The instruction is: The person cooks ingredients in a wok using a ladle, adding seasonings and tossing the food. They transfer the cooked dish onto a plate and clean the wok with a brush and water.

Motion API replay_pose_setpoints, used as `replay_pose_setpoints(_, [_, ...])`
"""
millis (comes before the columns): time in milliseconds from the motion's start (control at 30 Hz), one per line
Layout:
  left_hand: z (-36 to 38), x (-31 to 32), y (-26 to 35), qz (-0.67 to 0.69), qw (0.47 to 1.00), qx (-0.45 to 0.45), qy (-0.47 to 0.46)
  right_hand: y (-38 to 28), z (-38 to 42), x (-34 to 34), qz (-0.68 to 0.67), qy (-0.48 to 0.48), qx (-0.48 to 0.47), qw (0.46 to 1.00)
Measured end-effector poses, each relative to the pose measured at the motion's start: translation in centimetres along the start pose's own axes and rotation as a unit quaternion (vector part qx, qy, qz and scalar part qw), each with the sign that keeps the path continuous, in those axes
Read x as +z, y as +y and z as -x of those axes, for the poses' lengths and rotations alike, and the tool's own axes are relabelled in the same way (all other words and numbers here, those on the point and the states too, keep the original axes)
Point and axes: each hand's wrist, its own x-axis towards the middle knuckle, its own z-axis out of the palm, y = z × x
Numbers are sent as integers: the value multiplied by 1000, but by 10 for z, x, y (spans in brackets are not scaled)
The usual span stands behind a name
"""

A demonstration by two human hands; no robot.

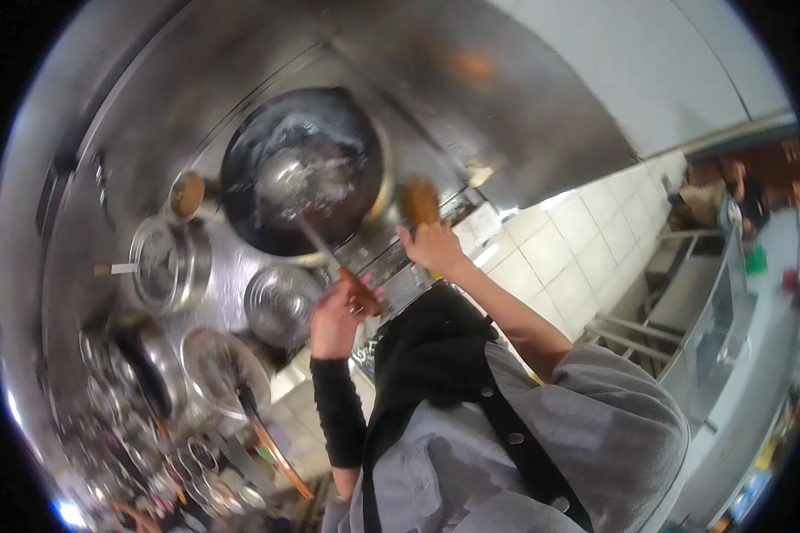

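Observation:
My left hand [336,315], above a black sleeve, is wrapped round the wooden handle of a ladle [320,242]. The ladle's metal bowl lies within the dark wok [244,191], in clear, rippling liquid [324,182]. At the wok's right side, my right hand [436,247] is closed on a brown brush-like thing [420,200], wide at its far end and blurred. That brown thing is outside the wok, near its rim.
Left of the wok are a small container [187,195] and a metal pot [191,266]. Below it sit a round metal bowl [280,302] and a strainer [206,377] with a wooden-handled utensil [280,457] across it. A steel wall [507,89] rises behind. Far right, a person [751,200] is near a counter [764,311].

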Motion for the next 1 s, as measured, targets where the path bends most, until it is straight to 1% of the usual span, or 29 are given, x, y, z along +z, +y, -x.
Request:
replay_pose_setpoints(33, [-5, -9, -4, 39, 999, 22, -7, 23, -3, 12, -48, -71, -71, 994])
replay_pose_setpoints(67, [-6, -9, -2, 72, 997, 8, 7, 53, -10, 51, -52, -104, -81, 990])
replay_pose_setpoints(100, [-14, -11, 0, 139, 990, 5, 0, 79, -20, 113, -76, -117, -70, 988])
replay_pose_setpoints(133, [-22, -14, 6, 174, 984, -5, -37, 109, -31, 179, -101, -110, -42, 988])
replay_pose_setpoints(167, [-22, -2, 11, 184, 976, 28, -114, 133, -37, 225, -131, -98, -13, 986])
replay_pose_setpoints(200, [-26, -8, 11, 225, 964, 26, -137, 133, -23, 191, -169, -77, 43, 982])
replay_pose_setpoints(233, [-30, -10, 6, 330, 939, 49, -84, 114, -7, 142, -212, -64, 87, 971])
replay_pose_setpoints(267, [-34, -17, 5, 380, 920, 66, -68, 110, 6, 110, -361, -66, 147, 919])
replay_pose_setpoints(300, [-35, -22, 3, 432, 896, 91, -46, 116, 23, 82, -499, -75, 194, 841])
replay_pose_setpoints(333, [-38, -32, 19, 477, 872, 64, -87, 99, 25, 53, -613, -88, 244, 746])
replay_pose_setpoints(400, [-26, -24, 23, 550, 819, 23, -160, 76, 38, -14, -618, -11, 130, 775])
replay_pose_setpoints(433, [-27, -39, 21, 538, 829, 36, -150, 65, 32, -40, -551, -40, 103, 827])
replay_pose_setpoints(467, [-29, -50, 19, 506, 849, 30, -151, 50, 21, -65, -481, -77, 67, 871])
replay_pose_setpoints(500, [-27, -56, 17, 475, 867, 32, -148, 31, 14, -100, -434, -105, 5, 895])
replay_pose_setpoints(533, [-18, -55, 17, 352, 930, 69, -81, 24, -11, -85, -396, -44, -113, 910])
replay_pose_setpoints(567, [-15, -53, 20, 224, 970, 93, -3, 16, -36, -70, -348, 30, -223, 910])
replay_pose_setpoints(600, [-4, -32, 25, 137, 981, 104, 93, -4, -43, -99, -306, -16, -203, 930])
replay_pose_setpoints(633, [5, -12, 29, 48, 975, 99, 192, -15, -63, -98, -384, -70, -185, 902])
replay_pose_setpoints(667, [7, -9, 31, 28, 974, 105, 200, -23, -94, -89, -322, -103, -191, 922])
replay_pose_setpoints(700, [11, -5, 29, 6, 973, 108, 203, -30, -116, -85, -257, -99, -194, 942])
replay_pose_setpoints(733, [15, 6, 28, 42, 970, 114, 212, -37, -132, -81, -190, -87, -193, 959])
replay_pose_setpoints(767, [23, 15, 30, 75, 967, 116, 213, -49, -136, -76, -155, 25, -217, 963])
replay_pose_setpoints(800, [27, 18, 37, 104, 971, 106, 187, -62, -138, -69, -131, 40, -227, 964])
replay_pose_setpoints(833, [25, 12, 40, 190, 966, 98, 146, -78, -135, -68, -105, 51, -238, 964])
replay_pose_setpoints(900, [27, -3, 34, 354, 931, 67, 63, -95, -137, -55, -167, 22, -348, 922])
replay_pose_setpoints(933, [30, -6, 35, 447, 893, 55, -12, -99, -139, -50, -199, 10, -395, 897])
replay_pose_setpoints(967, [33, -5, 38, 526, 848, 43, -56, -102, -146, -52, -161, -2, -378, 912])
replay_pose_setpoints(1000, [37, -1, 43, 558, 827, 49, -54, -109, -157, -59, -124, -9, -361, 924])
